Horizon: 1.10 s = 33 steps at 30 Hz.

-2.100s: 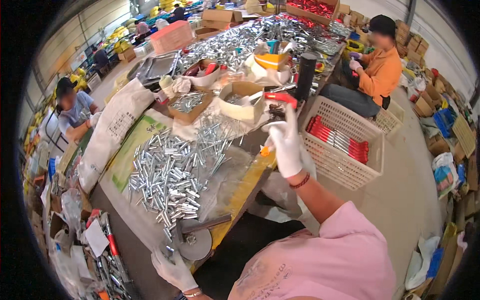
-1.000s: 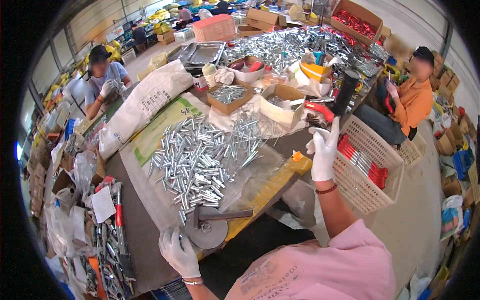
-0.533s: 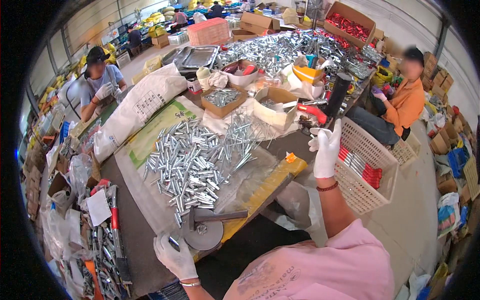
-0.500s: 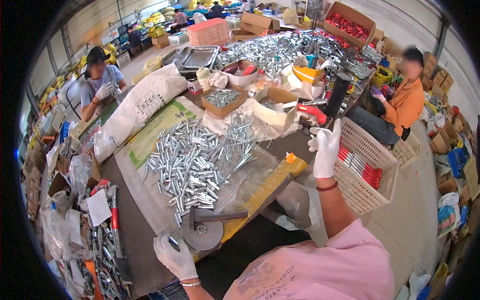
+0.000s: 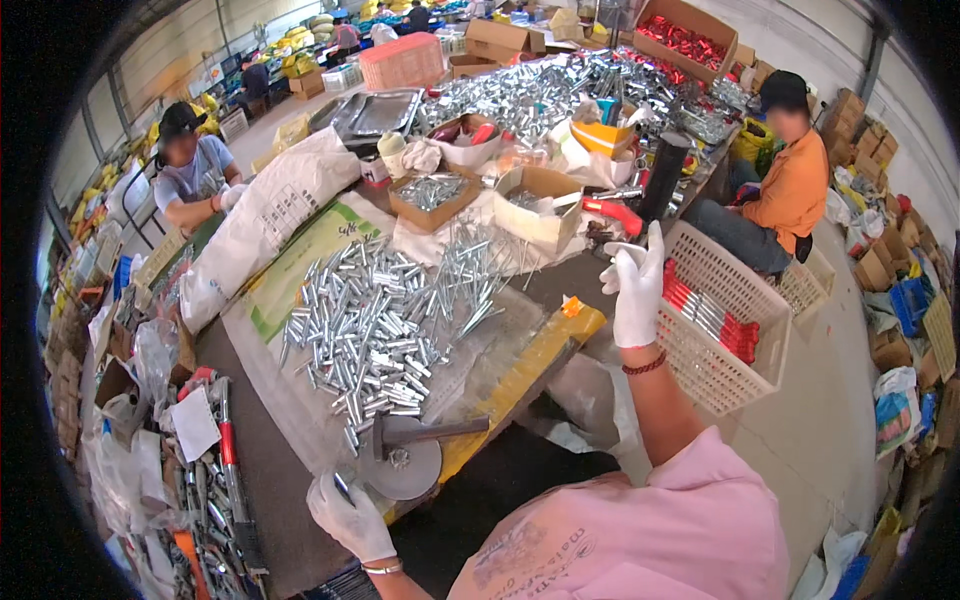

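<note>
My left hand (image 5: 350, 518), in a white glove, rests by the table's near edge, closed around a short metal piece (image 5: 343, 487) that is mostly hidden. Beside it, a hammer (image 5: 430, 430) lies across a round grey disc (image 5: 405, 472), with a small crumpled-looking metal bit (image 5: 399, 458) on the disc. Beyond these spreads a pile of short silvery metal tubes (image 5: 365, 320), with thin pins (image 5: 465, 270) at its right. Raised at the right, my gloved right hand (image 5: 637, 300) has its fingers apart, close to a white basket (image 5: 725, 395) of red-handled tools (image 5: 712, 312).
Cardboard boxes (image 5: 435, 205) of metal parts, a red-handled tool (image 5: 615, 215) and a black cylinder (image 5: 664, 175) stand behind the pile. A white sack (image 5: 270, 230) lies to the left. Metal tools (image 5: 215, 500) crowd the near left. Co-workers sit at left (image 5: 195, 180) and right (image 5: 785, 190).
The whole view has shifted slightly. Both my hands keep nearly the same pose. The co-worker at left has lowered their gloved hands, and the one at right has lowered theirs too.
</note>
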Tool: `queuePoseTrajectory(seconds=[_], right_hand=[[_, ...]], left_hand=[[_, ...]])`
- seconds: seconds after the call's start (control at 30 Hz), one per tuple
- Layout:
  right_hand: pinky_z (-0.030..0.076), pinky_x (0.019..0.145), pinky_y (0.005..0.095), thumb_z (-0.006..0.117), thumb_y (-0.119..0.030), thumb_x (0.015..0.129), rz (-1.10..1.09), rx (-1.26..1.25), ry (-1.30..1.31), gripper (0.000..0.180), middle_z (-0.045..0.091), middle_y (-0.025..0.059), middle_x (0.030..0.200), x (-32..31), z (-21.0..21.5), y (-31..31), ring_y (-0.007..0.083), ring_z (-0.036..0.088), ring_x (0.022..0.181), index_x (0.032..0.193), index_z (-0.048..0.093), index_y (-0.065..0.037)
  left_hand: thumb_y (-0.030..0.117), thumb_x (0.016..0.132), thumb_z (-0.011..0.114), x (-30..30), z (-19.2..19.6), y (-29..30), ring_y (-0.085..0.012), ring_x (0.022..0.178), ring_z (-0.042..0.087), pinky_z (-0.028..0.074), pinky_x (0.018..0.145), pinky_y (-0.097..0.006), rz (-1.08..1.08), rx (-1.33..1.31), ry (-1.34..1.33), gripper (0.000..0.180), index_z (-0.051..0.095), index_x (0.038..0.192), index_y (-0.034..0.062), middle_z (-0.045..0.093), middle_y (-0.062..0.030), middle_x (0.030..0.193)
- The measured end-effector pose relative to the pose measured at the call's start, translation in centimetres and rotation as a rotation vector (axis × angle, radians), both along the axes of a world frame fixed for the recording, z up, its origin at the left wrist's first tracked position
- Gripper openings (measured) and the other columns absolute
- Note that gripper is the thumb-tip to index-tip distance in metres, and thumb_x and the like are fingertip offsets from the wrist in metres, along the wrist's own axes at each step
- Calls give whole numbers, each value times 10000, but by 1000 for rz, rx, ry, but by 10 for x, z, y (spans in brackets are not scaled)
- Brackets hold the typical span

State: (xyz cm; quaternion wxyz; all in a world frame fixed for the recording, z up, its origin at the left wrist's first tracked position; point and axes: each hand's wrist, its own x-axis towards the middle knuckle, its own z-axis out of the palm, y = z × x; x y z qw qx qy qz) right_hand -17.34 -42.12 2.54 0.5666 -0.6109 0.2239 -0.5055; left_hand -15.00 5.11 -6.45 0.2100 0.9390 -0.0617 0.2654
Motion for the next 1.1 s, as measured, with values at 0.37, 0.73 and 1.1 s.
queuePoseTrajectory(seconds=[0.37,0.73,1.1], right_hand=[[506,610,229,614,-146,1038,128,-49,180,511,751,93,1082,-3,-13,-4,88,636,731,1516,501,-3],[560,876,438,751,-212,902,334,-961,819,161,682,135,967,83,-74,15,352,684,1011,1034,765,-122],[579,776,452,737,-156,864,592,-1017,757,78,680,129,958,83,-79,38,339,715,923,894,691,-101]], left_hand=[[41,904,715,5,-2,-4,-424,1086,640,506,968,-506,47,-67,88,266,688,1163,-14,693,-221,1126],[9,880,698,8,7,-16,-411,1087,651,511,981,-495,5,-94,81,293,701,1172,-15,699,-219,1133],[192,934,783,-4,21,-11,-398,837,693,561,800,-489,-103,196,-132,316,720,1123,-53,731,-246,960]])
